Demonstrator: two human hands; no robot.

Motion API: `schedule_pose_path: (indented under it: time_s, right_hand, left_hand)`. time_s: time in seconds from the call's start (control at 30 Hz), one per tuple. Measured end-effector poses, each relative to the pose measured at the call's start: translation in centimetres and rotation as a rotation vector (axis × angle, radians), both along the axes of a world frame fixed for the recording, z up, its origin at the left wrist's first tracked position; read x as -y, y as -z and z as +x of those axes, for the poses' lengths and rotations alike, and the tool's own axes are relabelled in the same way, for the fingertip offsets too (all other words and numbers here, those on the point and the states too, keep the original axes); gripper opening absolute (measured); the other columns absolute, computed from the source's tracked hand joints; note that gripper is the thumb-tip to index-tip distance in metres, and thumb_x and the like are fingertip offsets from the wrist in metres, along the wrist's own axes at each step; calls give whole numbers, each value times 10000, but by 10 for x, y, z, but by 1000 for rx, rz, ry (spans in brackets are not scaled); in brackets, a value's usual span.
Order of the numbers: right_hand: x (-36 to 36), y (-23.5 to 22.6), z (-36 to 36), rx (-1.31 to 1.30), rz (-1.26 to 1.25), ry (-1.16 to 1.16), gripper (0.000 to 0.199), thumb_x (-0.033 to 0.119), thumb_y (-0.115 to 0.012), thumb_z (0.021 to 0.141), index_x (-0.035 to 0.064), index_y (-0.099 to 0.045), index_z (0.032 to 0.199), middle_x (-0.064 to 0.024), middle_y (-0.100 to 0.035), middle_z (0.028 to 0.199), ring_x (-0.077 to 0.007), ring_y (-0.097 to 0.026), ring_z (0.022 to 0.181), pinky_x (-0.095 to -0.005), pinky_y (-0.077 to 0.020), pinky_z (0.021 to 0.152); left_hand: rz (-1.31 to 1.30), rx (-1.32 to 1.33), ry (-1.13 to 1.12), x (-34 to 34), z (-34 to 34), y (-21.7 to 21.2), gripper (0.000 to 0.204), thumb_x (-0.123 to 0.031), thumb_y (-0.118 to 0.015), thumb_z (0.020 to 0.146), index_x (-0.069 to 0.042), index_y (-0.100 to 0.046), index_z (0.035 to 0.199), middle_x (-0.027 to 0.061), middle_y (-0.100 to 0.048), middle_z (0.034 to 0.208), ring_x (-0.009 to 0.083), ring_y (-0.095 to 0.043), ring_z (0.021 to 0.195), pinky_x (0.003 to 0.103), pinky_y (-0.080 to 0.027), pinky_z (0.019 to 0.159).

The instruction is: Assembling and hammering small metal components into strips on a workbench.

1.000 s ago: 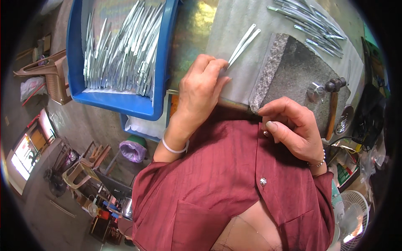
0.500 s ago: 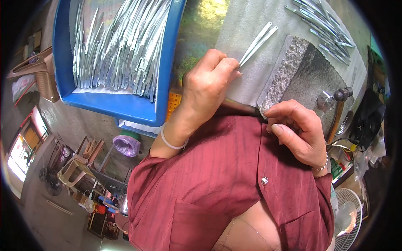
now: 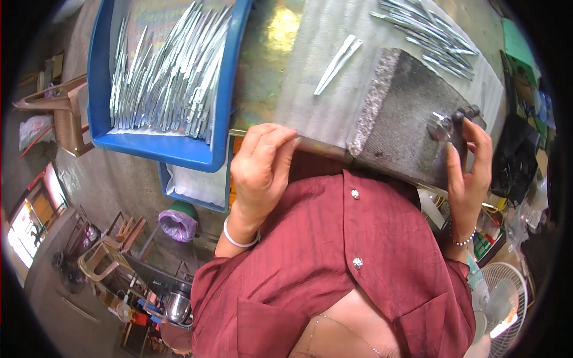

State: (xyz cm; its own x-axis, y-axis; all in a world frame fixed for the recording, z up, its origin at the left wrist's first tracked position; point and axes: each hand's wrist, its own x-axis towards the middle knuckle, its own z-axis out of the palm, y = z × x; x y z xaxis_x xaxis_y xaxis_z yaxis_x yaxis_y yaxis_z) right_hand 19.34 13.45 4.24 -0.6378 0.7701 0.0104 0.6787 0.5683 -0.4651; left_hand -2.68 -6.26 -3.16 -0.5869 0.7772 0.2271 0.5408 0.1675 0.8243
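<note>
My left hand (image 3: 261, 170) is over the table's near edge, thumb and fingertips pressed together. Whatever they may pinch does not show. My right hand (image 3: 471, 164) is open at the hammer (image 3: 468, 112), thumb and fingers apart on either side of where its handle runs; the handle is mostly hidden. The hammer head rests on a dark, worn block (image 3: 412, 113) with one rough, pale side. Beside it on the block stands a small shiny metal piece (image 3: 440, 126). Two slim metal strips (image 3: 338, 64) lie on the pale sheet (image 3: 310, 113), left of the block.
At left, a blue tray (image 3: 161, 149) holds many similar metal strips (image 3: 173, 77). More strips (image 3: 427, 36) are heaped beyond the block. Below the tray are another blue tray (image 3: 200, 190) and a purple-lined bin (image 3: 178, 224). A white fan (image 3: 504, 298) stands at lower right.
My left hand has drawn back toward me, away from the two strips, which stay on the sheet. My right hand has moved from the block's near corner to the hammer.
</note>
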Motion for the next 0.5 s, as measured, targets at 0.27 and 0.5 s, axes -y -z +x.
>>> schedule_pose_path:
  time_s: [0.27,0.5]
  right_hand:
    - [-2,13,39,37,216,-10,500,-32,-551,748,-1,-442,1236,-191,-488,1176,-352,-480,1094,-409,-382,952]
    - [-32,13,66,31,-7,-17,475,-54,-532,689,-3,-467,1157,-181,-497,1025,-357,-536,934,-407,-453,792]
  left_hand:
    - [116,15,134,-52,22,-59,209,85,-679,729,-12,-629,908,105,-609,832,192,-594,700,269,-475,590]
    - [94,-48,401,-178,37,-70,127,29,-649,757,-24,-640,872,117,-602,797,248,-598,675,296,-468,606]
